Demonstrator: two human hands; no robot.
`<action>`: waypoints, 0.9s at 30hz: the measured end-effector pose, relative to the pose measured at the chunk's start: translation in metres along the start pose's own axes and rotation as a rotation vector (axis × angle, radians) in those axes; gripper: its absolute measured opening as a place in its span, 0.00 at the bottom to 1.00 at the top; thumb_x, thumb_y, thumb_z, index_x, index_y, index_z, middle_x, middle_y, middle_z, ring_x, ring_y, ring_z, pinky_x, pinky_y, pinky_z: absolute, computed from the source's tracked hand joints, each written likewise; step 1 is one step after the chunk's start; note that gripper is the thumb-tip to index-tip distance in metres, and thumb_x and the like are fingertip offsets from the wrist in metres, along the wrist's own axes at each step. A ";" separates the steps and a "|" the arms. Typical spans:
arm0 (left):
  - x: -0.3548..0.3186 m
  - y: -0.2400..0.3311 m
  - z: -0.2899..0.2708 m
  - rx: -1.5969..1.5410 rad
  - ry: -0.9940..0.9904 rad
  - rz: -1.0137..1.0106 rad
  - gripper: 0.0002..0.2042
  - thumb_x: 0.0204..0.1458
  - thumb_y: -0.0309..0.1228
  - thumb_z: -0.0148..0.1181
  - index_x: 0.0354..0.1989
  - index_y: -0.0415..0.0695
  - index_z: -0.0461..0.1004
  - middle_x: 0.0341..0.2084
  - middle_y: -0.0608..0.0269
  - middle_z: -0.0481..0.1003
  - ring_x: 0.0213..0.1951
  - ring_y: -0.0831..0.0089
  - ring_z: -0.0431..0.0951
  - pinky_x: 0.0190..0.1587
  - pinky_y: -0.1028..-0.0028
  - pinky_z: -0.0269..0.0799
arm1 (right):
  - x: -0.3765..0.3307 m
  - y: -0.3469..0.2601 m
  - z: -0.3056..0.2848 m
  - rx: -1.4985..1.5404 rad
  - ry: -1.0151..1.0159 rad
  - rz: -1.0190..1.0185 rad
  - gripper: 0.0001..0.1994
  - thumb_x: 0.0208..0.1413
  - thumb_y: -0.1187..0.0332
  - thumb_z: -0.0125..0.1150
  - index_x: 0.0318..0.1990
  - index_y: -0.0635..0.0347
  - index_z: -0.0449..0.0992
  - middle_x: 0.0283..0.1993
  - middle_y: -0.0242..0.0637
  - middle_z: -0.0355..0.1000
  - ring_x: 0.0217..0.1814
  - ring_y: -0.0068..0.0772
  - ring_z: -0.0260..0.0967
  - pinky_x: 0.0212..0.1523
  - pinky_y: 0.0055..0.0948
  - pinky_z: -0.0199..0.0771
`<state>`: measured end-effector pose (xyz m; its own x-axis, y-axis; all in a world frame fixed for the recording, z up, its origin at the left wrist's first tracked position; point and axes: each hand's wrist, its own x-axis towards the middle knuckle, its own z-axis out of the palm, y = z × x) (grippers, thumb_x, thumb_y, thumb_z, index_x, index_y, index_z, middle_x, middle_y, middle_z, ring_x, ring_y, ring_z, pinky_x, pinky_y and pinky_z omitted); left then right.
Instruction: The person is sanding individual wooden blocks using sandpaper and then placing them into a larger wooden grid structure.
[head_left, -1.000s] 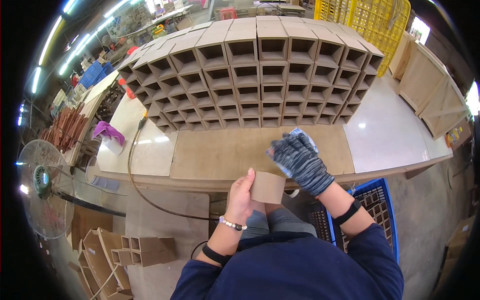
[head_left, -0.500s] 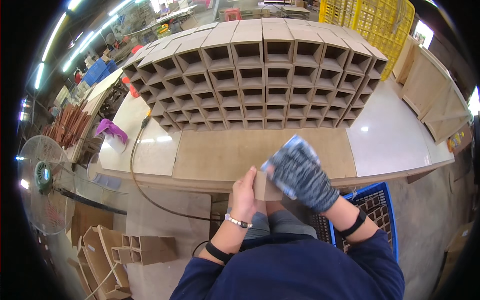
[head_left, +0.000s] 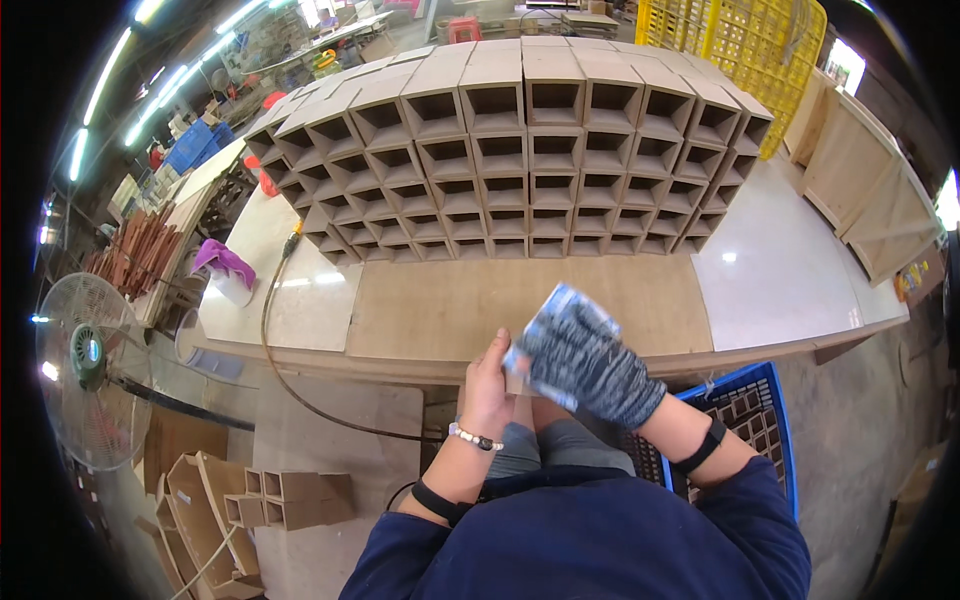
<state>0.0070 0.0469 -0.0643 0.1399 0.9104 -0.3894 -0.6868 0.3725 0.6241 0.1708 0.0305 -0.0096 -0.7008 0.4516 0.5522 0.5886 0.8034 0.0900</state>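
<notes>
My left hand, bare with a bead bracelet, is closed around a small tan box in front of my lap, thumb pointing up. Most of that box is hidden under my right hand, which wears a grey knitted glove. Pressed beneath the gloved fingers is a blue-and-white sheet that looks like sandpaper; it lies over the box, slightly blurred. Beyond both hands, a wide stack of open-ended tan boxes stands on the workbench, several rows high.
A blue crate with more boxes stands at my right. On the left are a hose, a spray bottle under a purple cloth, a fan and a carton beside several boxes. A yellow crate rises behind the stack.
My right hand has slid left and slightly down with the sheet, covering more of the small box. My left hand keeps its hold and has barely moved.
</notes>
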 end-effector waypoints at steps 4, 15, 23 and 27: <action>-0.012 -0.002 0.013 0.040 0.043 0.038 0.16 0.52 0.39 0.54 0.33 0.36 0.71 0.29 0.62 0.74 0.31 0.75 0.73 0.35 0.76 0.69 | 0.006 0.030 -0.001 -0.089 -0.094 0.300 0.16 0.49 0.69 0.48 0.48 0.50 0.68 0.48 0.38 0.67 0.54 0.42 0.60 0.58 0.43 0.54; -0.002 0.012 0.001 -0.168 -0.051 -0.026 0.12 0.51 0.35 0.48 0.39 0.41 0.68 0.35 0.61 0.73 0.38 0.70 0.72 0.41 0.71 0.68 | -0.005 0.006 0.004 0.222 0.226 0.474 0.27 0.42 0.81 0.48 0.55 0.59 0.62 0.52 0.47 0.63 0.55 0.46 0.60 0.58 0.41 0.56; -0.013 0.019 0.006 -0.109 -0.082 0.023 0.10 0.50 0.31 0.46 0.36 0.39 0.68 0.34 0.59 0.72 0.38 0.69 0.72 0.42 0.69 0.67 | -0.014 0.022 0.029 -0.033 -0.158 0.506 0.18 0.50 0.71 0.46 0.51 0.61 0.64 0.50 0.45 0.65 0.53 0.42 0.62 0.59 0.41 0.53; -0.010 0.015 -0.010 -0.017 -0.133 0.112 0.10 0.49 0.30 0.46 0.35 0.37 0.69 0.34 0.59 0.72 0.39 0.70 0.72 0.43 0.70 0.67 | 0.019 0.005 -0.012 0.208 -0.044 0.449 0.19 0.49 0.71 0.49 0.51 0.58 0.64 0.49 0.42 0.65 0.52 0.41 0.62 0.58 0.40 0.54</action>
<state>-0.0121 0.0416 -0.0574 0.1542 0.9622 -0.2246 -0.7154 0.2655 0.6464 0.1652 0.0384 0.0117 -0.4152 0.7832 0.4629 0.7466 0.5841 -0.3186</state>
